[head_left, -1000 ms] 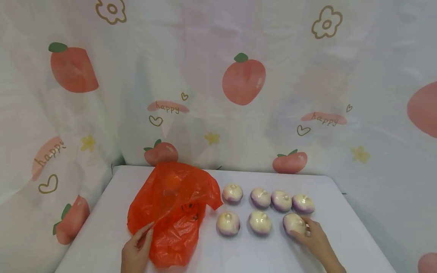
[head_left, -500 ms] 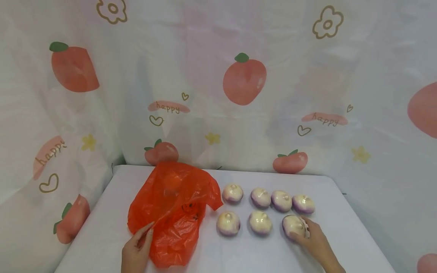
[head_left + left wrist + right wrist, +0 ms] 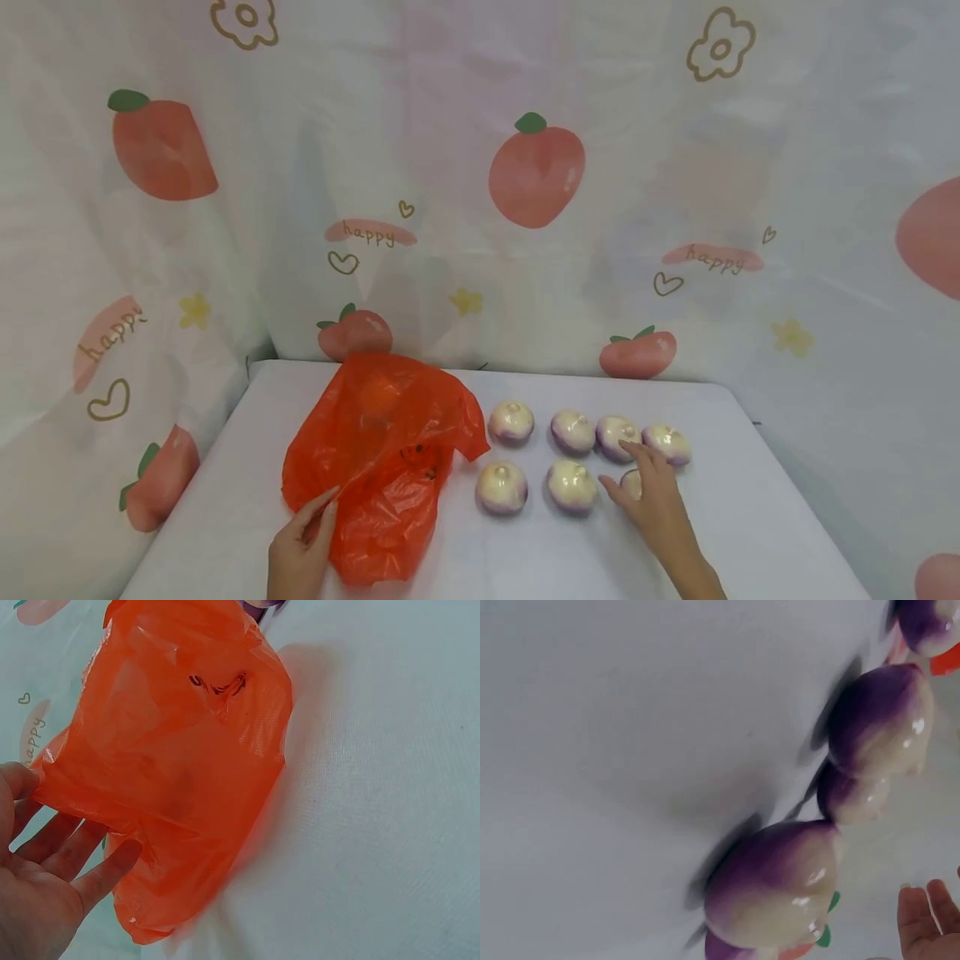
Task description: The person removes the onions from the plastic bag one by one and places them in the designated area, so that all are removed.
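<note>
In the head view my left hand (image 3: 298, 546) pinches the near edge of a crumpled red plastic bag (image 3: 386, 517). The left wrist view shows my thumb and fingers at the rim of this bag (image 3: 187, 742); its contents cannot be made out. Several glossy cream-and-purple bulbs, like turnips or onions, stand in two rows right of the bag. My right hand (image 3: 660, 504), fingers spread, hovers over the front-right bulb (image 3: 632, 482) and covers most of it. Its fingertips reach toward the back-row bulb (image 3: 617, 433). In the right wrist view, that hand (image 3: 928, 922) is apart from the large bulb (image 3: 772, 889).
The front row also has a left bulb (image 3: 502, 490) and a middle bulb (image 3: 572, 487). Behind them sit a bulb (image 3: 512, 421) near the bag and another (image 3: 666, 443) at far right. A fruit-printed curtain (image 3: 465, 125) rises behind the white table (image 3: 757, 517).
My right hand has let go of the front-right bulb and moved up and slightly left, its fingers spreading. The left hand and the bag have stayed in place.
</note>
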Demonstrator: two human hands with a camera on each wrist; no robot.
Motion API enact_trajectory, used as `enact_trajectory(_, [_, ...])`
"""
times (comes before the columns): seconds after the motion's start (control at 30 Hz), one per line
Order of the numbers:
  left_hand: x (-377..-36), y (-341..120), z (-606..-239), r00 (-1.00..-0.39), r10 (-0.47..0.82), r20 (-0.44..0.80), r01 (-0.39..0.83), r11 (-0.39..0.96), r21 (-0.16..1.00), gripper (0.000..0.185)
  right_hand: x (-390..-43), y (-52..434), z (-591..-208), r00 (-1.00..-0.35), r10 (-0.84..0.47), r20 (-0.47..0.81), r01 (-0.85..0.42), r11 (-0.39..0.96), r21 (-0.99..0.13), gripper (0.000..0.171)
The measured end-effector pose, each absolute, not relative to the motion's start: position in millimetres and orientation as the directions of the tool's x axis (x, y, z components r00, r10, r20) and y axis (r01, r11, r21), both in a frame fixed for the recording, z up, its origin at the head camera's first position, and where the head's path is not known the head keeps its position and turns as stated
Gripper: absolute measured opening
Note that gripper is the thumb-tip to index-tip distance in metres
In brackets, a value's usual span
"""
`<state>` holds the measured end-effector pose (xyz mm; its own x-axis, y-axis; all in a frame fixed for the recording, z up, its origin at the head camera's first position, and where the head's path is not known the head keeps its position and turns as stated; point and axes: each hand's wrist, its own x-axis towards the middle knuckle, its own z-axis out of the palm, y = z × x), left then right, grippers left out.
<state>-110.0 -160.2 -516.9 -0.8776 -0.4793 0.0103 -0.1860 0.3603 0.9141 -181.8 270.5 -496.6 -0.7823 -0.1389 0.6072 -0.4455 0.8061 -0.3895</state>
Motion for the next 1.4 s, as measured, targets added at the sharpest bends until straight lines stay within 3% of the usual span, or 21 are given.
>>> enact_trajectory(0.27, [-116,-162,-514,-0.884,-0.464,0.056,-0.146,0.389,0.91,0.029,-185,219,-497,-0.788,-0.241,0.567,-0.527,0.74,-0.418,0.055])
enact_trajectory(0.5, [-114,-161,-513,-0.87,-0.487,0.078,-0.146,0.406,0.902,0.026,-179,182,-502,-0.741,-0.348,0.575,-0.631,0.653,-0.418,0.051])
enact_trajectory(0.7, [-112,-160,-512,-0.874,-0.479,0.08,-0.132,0.392,0.91,0.025,-178,151,-496,-0.748,-0.409,0.522,-0.658,0.559,-0.505,0.046])
enact_trajectory(1.13, [-108,-156,-510,-0.876,-0.483,0.002,-0.204,0.374,0.905,0.03,-176,101,-495,-0.744,-0.495,0.448,-0.668,0.574,-0.474,0.044])
enact_trajectory(1.4, [-109,-154,-510,-0.877,-0.479,0.036,-0.167,0.375,0.912,0.028,-185,64,-483,-0.809,-0.554,0.197,-0.554,0.604,-0.573,0.032])
